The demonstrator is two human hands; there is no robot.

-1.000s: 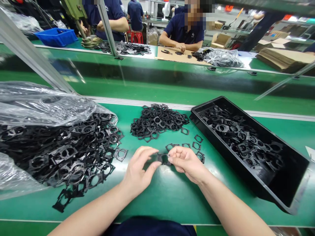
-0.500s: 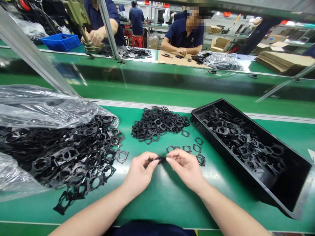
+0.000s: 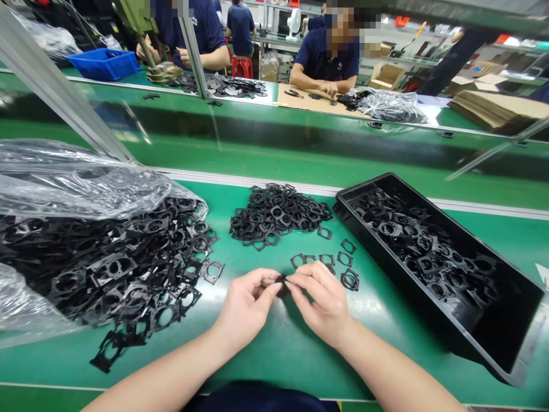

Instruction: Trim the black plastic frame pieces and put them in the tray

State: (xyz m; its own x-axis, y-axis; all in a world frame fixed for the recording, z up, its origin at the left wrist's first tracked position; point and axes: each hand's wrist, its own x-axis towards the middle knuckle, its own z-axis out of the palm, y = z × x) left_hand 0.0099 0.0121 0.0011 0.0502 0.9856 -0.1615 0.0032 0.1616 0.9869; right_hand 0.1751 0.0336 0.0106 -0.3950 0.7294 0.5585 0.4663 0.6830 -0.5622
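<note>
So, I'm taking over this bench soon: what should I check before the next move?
Grip on the black frame piece: ok, pinched between the left hand and the right hand.
Condition of that piece: cannot tell, fingers hide most of it.
Black tray: ok, beside the right hand, not touching it, with room left at its right end.
Loose frames: not ok, several lie singly on the green bench, outside the tray.
Heap spilling from the clear plastic bag: ok, it lies apart from the left hand.
</note>
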